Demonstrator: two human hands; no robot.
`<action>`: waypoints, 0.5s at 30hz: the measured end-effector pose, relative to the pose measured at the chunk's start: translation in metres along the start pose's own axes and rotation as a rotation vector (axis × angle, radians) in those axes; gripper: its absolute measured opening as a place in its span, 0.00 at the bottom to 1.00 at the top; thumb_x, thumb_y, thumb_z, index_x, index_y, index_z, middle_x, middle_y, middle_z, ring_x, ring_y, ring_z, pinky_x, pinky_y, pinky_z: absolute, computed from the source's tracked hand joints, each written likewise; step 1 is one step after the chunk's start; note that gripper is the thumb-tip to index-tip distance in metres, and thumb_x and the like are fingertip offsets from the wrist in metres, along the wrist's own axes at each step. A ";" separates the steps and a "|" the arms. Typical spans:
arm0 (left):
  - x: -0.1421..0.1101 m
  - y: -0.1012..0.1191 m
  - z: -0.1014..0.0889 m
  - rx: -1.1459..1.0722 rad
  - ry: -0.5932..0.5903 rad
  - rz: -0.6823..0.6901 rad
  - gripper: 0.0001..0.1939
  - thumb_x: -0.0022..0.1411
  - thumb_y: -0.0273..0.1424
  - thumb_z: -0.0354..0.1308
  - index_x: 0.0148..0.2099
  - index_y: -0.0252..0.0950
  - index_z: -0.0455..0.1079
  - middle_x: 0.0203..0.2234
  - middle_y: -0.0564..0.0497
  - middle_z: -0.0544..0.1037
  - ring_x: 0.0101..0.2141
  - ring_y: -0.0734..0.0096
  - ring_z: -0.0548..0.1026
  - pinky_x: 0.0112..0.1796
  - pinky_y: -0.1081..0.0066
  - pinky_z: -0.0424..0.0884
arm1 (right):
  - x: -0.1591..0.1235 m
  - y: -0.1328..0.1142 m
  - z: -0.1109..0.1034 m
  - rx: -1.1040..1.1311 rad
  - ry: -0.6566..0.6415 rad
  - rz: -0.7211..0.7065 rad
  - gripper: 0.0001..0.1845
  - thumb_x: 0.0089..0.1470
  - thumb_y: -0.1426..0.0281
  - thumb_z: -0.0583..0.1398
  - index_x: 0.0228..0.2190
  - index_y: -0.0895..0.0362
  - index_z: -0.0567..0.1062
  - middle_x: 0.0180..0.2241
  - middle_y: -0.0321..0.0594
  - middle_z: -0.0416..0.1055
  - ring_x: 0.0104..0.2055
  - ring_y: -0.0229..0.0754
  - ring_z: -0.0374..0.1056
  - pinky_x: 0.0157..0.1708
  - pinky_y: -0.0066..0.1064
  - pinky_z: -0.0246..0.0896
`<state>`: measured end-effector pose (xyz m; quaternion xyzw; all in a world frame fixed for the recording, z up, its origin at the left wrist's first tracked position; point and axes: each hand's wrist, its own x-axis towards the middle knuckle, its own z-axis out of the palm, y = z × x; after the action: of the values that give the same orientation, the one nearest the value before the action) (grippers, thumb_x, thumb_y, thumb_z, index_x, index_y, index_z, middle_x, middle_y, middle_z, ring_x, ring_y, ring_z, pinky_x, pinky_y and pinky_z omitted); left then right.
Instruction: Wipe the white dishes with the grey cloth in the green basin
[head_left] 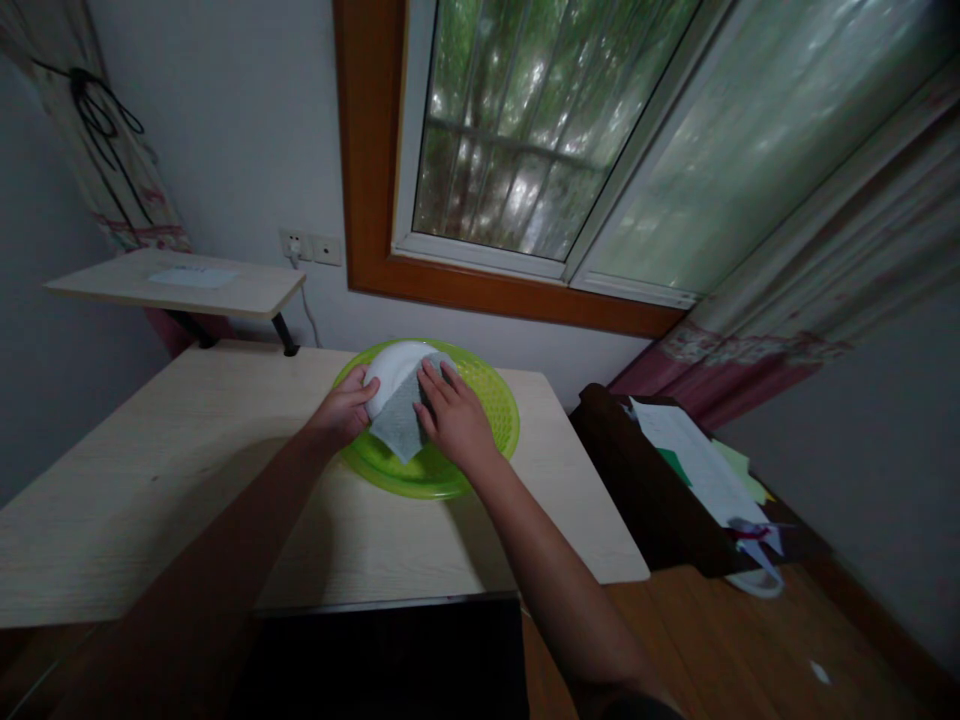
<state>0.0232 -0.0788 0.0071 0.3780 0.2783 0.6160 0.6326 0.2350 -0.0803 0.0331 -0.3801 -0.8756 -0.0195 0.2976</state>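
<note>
One cloth (401, 424) against one dish (393, 364)

Dark sleeve (641, 706) above bare right forearm (551, 560); left forearm (240, 510) likewise bare

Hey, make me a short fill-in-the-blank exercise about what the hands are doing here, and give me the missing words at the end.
1. The left grip holds the dish, whose colour is ____.
2. The right grip rests on a grey ____.
3. Below both is a basket coloured bright ____.
4. The basket stands on a pale wooden ____.

Missing words: white; cloth; green; table.
</note>
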 end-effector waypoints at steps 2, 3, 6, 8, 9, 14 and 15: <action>0.001 0.000 -0.001 0.009 0.011 0.004 0.25 0.56 0.33 0.68 0.54 0.35 0.67 0.49 0.39 0.78 0.52 0.47 0.76 0.52 0.51 0.75 | -0.002 0.007 0.001 0.035 0.025 0.025 0.27 0.66 0.66 0.56 0.64 0.55 0.66 0.68 0.42 0.60 0.70 0.53 0.51 0.69 0.52 0.51; 0.001 0.000 -0.002 0.012 0.018 0.005 0.24 0.56 0.33 0.68 0.53 0.35 0.67 0.49 0.40 0.78 0.52 0.47 0.76 0.52 0.51 0.75 | -0.004 0.009 0.002 0.054 0.040 0.042 0.26 0.65 0.67 0.56 0.63 0.55 0.68 0.66 0.43 0.62 0.68 0.53 0.54 0.68 0.52 0.53; 0.002 0.000 -0.003 0.012 0.028 0.012 0.24 0.55 0.33 0.69 0.52 0.34 0.67 0.48 0.40 0.78 0.53 0.47 0.75 0.52 0.52 0.74 | -0.009 0.015 0.002 0.118 0.111 0.125 0.23 0.63 0.69 0.58 0.59 0.53 0.71 0.64 0.46 0.63 0.62 0.53 0.61 0.64 0.51 0.59; 0.002 0.000 -0.004 0.009 0.025 0.019 0.24 0.55 0.32 0.69 0.51 0.34 0.67 0.49 0.40 0.77 0.53 0.47 0.75 0.53 0.52 0.73 | -0.012 0.019 0.002 0.169 0.178 0.217 0.25 0.60 0.70 0.61 0.58 0.53 0.71 0.64 0.50 0.60 0.59 0.52 0.65 0.62 0.49 0.62; 0.002 0.000 -0.004 0.009 0.020 0.022 0.24 0.54 0.33 0.69 0.51 0.33 0.67 0.49 0.40 0.77 0.54 0.47 0.74 0.53 0.53 0.73 | -0.013 0.021 0.003 0.195 0.216 0.270 0.27 0.58 0.70 0.63 0.58 0.53 0.70 0.63 0.52 0.59 0.58 0.52 0.66 0.61 0.49 0.63; 0.001 0.000 -0.005 0.014 0.004 0.021 0.23 0.56 0.33 0.68 0.52 0.34 0.67 0.51 0.40 0.76 0.53 0.48 0.75 0.53 0.53 0.73 | -0.014 0.038 0.012 0.390 0.288 0.519 0.35 0.46 0.65 0.71 0.54 0.58 0.68 0.46 0.48 0.69 0.47 0.51 0.70 0.48 0.45 0.70; 0.001 0.000 -0.006 0.012 0.007 0.018 0.24 0.56 0.33 0.68 0.52 0.34 0.67 0.51 0.40 0.76 0.53 0.48 0.75 0.53 0.53 0.73 | -0.015 0.042 0.014 0.439 0.283 0.566 0.36 0.43 0.64 0.72 0.53 0.58 0.68 0.44 0.46 0.70 0.43 0.49 0.70 0.45 0.44 0.71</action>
<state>0.0187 -0.0769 0.0040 0.3821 0.2808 0.6215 0.6237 0.2644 -0.0568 0.0060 -0.5277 -0.6695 0.1993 0.4833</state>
